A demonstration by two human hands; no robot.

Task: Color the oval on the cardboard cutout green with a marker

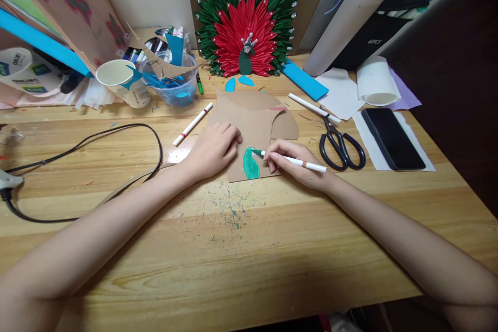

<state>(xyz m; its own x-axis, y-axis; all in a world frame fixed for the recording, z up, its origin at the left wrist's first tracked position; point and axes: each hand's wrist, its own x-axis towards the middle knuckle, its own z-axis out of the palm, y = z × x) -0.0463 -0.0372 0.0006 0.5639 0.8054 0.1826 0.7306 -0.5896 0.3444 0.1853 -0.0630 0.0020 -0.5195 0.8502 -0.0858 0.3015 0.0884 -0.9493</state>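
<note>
A piece of brown cardboard (249, 114) lies on the wooden table, with a green teardrop-like shape (251, 165) coloured near its lower edge. My right hand (291, 160) is closed round a white marker (315, 166), whose green tip touches the top of that shape. On the left part of the cardboard rests my left hand (218, 148), its fingers curled; whether anything is under them is hidden. A white capped marker (193, 124) lies beyond my left wrist.
Black-handled scissors (342, 150), a long white pen (314, 108) and a phone (395, 137) lie at the right. A paper cup (123, 83), a plastic tub (171, 85) and a black cable (157, 140) are at the left. Behind stands a red-green peacock (246, 36).
</note>
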